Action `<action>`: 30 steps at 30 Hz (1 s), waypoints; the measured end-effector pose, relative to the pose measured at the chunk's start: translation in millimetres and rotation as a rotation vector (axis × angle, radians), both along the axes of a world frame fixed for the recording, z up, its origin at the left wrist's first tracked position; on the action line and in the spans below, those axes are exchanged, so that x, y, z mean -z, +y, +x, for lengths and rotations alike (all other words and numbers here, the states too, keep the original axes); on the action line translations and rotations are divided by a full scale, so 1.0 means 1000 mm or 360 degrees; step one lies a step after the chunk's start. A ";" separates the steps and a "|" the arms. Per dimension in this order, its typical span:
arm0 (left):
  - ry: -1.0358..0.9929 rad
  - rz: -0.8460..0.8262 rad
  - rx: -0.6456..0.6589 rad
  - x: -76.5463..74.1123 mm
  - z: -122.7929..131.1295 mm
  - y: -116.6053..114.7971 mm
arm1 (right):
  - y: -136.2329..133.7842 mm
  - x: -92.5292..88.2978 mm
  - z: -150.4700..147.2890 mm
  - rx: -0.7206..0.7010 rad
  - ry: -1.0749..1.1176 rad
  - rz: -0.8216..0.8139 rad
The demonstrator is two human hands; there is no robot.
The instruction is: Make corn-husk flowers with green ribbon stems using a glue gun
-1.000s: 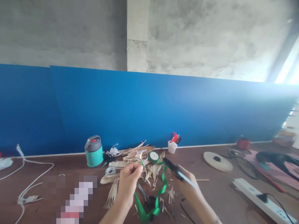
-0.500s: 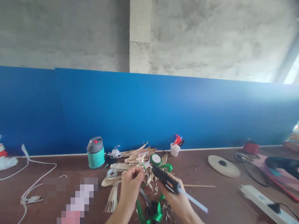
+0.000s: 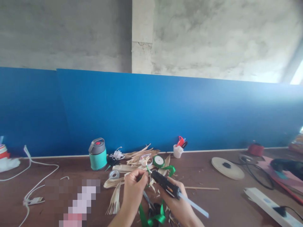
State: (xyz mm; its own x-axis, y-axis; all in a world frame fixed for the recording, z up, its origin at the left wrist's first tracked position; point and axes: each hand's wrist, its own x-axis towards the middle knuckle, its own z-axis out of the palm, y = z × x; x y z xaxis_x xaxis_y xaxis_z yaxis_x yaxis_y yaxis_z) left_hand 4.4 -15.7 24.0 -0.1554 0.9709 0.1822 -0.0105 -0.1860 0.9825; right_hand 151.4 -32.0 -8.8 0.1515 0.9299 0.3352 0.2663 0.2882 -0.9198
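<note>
My left hand (image 3: 133, 189) is closed in a pinch on a narrow green ribbon (image 3: 148, 169), with a pale husk piece at its top. My right hand (image 3: 177, 199) wraps around a black glue gun (image 3: 166, 183). A translucent glue stick (image 3: 195, 205) sticks out of its back end. The gun's nozzle is at the green ribbon, close to my left fingertips; whether they touch is too small to tell. Dried corn husks (image 3: 115, 183) lie around and beyond my hands. Below them are scissors (image 3: 147, 199) and a loose green ribbon (image 3: 160, 218), partly hidden between my forearms.
A green ribbon spool (image 3: 158, 161) and a clear tape roll (image 3: 114, 174) lie among the husks. Behind stand a teal flask (image 3: 98, 160) and a white cup (image 3: 177, 152) of tools. To the right are a round lid (image 3: 227, 171) and a power strip (image 3: 267, 201). White cables (image 3: 40, 181) lie left.
The glue gun's nozzle has moved slightly left and down, closer to the green ribbon at my left fingertips. Both hands keep their hold. The whole view shifts a little.
</note>
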 end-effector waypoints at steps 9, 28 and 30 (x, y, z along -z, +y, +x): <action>0.0033 0.0052 0.0011 0.000 -0.001 0.001 | -0.002 -0.007 -0.001 -0.0036 -0.0032 -0.0003; 0.0051 0.0058 0.0030 0.001 -0.002 0.002 | -0.003 -0.010 -0.001 -0.0078 -0.0106 0.0016; 0.0042 0.0066 0.0034 0.001 -0.002 0.003 | -0.003 -0.011 -0.001 -0.0107 -0.0103 0.0005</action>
State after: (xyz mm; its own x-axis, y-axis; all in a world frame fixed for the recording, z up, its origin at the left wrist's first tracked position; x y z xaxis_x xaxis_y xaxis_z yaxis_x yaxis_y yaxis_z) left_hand 2.2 -13.2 22.6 -0.1291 0.9655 0.2260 0.0110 -0.2265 0.9739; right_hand 150.4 -35.3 2.5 0.0669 0.9362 0.3450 0.3051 0.3100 -0.9005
